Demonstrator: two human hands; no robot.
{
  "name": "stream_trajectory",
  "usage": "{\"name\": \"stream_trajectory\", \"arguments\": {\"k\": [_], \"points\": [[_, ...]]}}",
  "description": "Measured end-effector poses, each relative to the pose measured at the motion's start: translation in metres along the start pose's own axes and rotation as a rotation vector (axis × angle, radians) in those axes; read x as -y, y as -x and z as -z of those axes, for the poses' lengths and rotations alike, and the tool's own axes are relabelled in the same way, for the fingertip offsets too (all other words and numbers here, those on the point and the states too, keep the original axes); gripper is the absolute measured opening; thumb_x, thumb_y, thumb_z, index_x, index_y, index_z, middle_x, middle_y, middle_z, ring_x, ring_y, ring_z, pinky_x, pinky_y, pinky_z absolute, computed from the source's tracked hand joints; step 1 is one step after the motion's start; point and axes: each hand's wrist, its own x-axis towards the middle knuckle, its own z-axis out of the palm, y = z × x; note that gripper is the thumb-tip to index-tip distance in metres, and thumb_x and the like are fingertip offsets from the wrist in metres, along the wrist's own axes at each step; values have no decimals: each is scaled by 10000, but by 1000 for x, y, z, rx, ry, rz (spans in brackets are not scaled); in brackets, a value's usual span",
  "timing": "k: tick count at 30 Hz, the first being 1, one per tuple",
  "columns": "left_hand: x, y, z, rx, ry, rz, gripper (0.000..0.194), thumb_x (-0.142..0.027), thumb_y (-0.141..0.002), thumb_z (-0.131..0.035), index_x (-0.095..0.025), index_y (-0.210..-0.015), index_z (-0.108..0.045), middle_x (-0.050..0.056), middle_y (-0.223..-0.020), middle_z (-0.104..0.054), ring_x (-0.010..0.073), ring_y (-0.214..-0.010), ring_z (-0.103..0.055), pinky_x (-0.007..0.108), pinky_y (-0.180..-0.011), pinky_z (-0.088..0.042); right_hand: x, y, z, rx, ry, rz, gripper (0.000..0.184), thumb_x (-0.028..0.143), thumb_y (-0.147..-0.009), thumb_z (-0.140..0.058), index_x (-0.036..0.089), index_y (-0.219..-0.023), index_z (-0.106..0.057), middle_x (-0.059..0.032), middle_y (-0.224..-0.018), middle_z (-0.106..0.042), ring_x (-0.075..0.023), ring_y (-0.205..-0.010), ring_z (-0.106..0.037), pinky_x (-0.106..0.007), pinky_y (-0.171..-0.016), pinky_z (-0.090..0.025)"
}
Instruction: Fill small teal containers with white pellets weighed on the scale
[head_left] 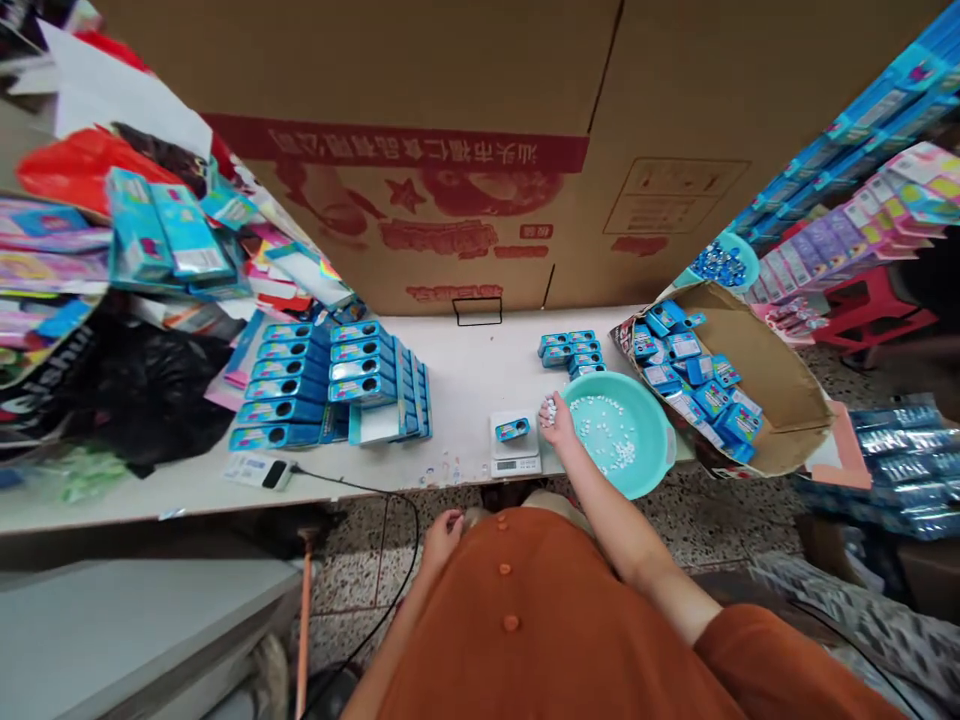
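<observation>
My right hand (pixel 556 420) is closed around a handful of small white candies, held between the teal basin (pixel 660 450) and the small white scale (pixel 514 447). A little blue tin (pixel 513 429) lies on the scale. White candies (pixel 615 440) are scattered inside the basin. My left hand (pixel 442 532) rests low by my lap, below the table edge, fingers curled with nothing seen in them. A small group of blue tins (pixel 571 350) sits on the table behind the basin.
Stacked blue display boxes (pixel 330 385) stand at the table's left, next to a black bag (pixel 150 390). A cardboard box (pixel 772 390) of blue tins tilts at the right. A large carton (pixel 480 150) walls the back. A black cable (pixel 397 520) hangs off the front edge.
</observation>
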Motion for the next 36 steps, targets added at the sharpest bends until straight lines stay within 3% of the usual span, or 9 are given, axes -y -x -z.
{"name": "stream_trajectory", "arguments": {"k": [5, 17, 24, 36], "points": [[15, 7, -3, -46, 59, 52, 307, -422, -741, -434, -182, -883, -563, 133, -931, -656, 288, -925, -616, 360, -856, -492, -12, -1, -11, -64, -75, -64, 272, 316, -951, -397, 184, -713, -398, 65, -485, -399, -37, -350, -303, -141, -306, -143], [22, 23, 0, -81, 116, 110, 288, -417, -736, -461, -192, -865, -586, 97, -858, -668, 280, -870, -631, 364, -802, -515, -28, -13, -12, -147, 21, 140, 299, 344, -925, -435, 188, -680, -368, 62, -478, -404, -43, -381, -354, -160, -332, -205], [30, 23, -2, -76, 129, 115, 338, -440, -750, -444, -167, -899, -576, 115, -868, -659, 284, -857, -620, 348, -786, -496, -36, -21, -8, -160, 81, 184, 295, 363, -906, -460, 195, -683, -365, 66, -471, -389, -45, -369, -330, -167, -329, -188], [33, 24, -5, -71, 131, 110, 291, -371, -802, -437, -136, -921, -561, 118, -874, -641, 280, -883, -600, 315, -788, -473, -51, -22, -18, -162, 275, 416, 346, 388, -843, -530, 196, -598, -379, 35, -480, -449, -88, -459, -471, -205, -459, -383]]}}
